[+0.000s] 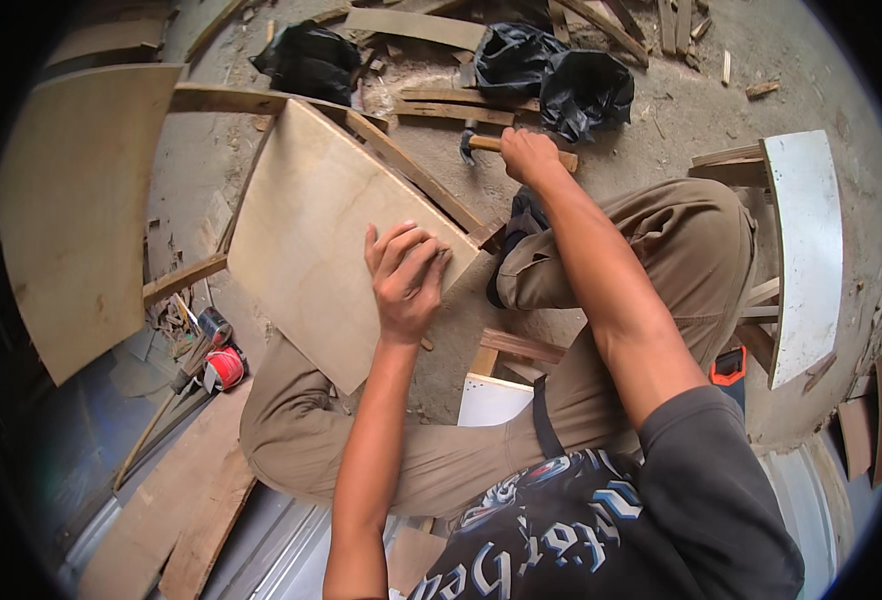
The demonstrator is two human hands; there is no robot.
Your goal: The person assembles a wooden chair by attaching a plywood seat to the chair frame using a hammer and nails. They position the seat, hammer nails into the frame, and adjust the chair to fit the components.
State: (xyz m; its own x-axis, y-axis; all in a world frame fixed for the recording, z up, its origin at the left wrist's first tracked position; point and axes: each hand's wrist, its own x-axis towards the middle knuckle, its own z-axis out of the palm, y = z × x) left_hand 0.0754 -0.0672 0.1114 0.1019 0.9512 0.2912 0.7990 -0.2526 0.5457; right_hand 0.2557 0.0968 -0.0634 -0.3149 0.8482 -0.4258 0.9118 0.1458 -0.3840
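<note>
My right hand (530,157) is wrapped round the wooden handle of a claw hammer (485,144), whose dark metal head points left, held beyond the panel's right corner. My left hand (407,275) rests on a pale plywood panel (311,210) near its right edge. Its fingers are bent, with thumb and forefinger drawn together by the edge; whatever they pinch is too small to make out. Wooden strips (416,172) run along the panel's far edge as a frame. The panel leans over my folded leg (306,420).
Another plywood sheet (86,210) stands at the left. A red tape measure (225,369) lies by my knee. Black plastic bags (586,90) and scrap wood lie at the back. A white-topped wooden piece (806,260) stands right, near an orange-and-black tool handle (729,368).
</note>
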